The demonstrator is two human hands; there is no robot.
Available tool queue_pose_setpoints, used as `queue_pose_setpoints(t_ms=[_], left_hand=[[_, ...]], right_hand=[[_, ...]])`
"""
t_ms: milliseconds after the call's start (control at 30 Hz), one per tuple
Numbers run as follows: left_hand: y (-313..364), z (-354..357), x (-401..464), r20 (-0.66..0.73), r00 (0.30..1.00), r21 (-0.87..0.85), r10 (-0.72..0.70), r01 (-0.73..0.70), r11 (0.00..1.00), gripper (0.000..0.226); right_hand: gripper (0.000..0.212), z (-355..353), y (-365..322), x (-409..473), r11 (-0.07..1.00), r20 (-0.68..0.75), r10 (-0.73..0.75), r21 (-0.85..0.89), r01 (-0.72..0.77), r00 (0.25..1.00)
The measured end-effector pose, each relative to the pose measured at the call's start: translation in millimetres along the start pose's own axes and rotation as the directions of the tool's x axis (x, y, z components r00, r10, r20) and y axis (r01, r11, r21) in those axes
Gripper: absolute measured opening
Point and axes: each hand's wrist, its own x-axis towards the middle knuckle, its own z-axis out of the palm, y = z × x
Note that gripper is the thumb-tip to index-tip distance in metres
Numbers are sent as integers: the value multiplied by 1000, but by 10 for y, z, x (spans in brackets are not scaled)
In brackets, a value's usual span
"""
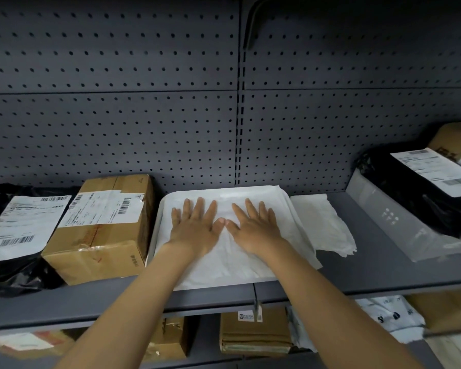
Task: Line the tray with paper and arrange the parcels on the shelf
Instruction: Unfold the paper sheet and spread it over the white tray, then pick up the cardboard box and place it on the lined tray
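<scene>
A white tray (pixel 155 230) sits on the grey shelf (pixel 383 265) and serves here as the landmark. Far to its left lies a black plastic parcel (pixel 8 265) with a white shipping label facing up. Between that parcel and the tray stands a brown cardboard box (pixel 101 243), taped and labelled, its right side just beside the tray's left rim. White paper (pixel 224 265) covers the tray's floor, creased near the front and hanging a little over the tray's front and right edges. The left hand (pixel 194 227) presses flat on the paper, fingers (pixel 200 209) spread and released, grasping nothing. The right hand (pixel 256 227) lies flat beside it in the same way, fingers splayed and released; the two thumbs nearly touch over the middle of the tray. Just right of the tray a second crumpled white sheet (pixel 328 227) rests on the shelf. Well to the right of the tray lies a grey bagged parcel (pixel 389 222), with a black labelled parcel (pixel 415 190) on top of it. Below the tray, a lower shelf holds more brown boxes (pixel 253 334).
</scene>
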Motion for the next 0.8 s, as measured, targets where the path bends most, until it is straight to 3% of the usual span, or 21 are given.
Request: queue_pose_setpoints(t_ms=[433,500,567,667,800], left_hand=[[-105,142,-17,-25,1000,-4,0,0,1000,69],[-101,115,-15,-34,999,-43,6,-8,999,70],[-84,66,-37,-66,998,-200,-4,-9,980,71],[-68,-135,-134,-227,971,-572,-73,-72,817,64],[-148,-654,-370,-525,839,-668,-145,-300,681,32]], right_hand=[[71,-76,423,-119,1000,-31,-10,-14,9,999],[72,-103,395,-130,1000,-24,0,10,0,1000],[75,-186,336,-144,996,-51,21,85,-17,998],[74,-454,114,-160,965,-243,18,256,46,970],[60,-897,-274,-196,850,-405,-32,470,238,914]])
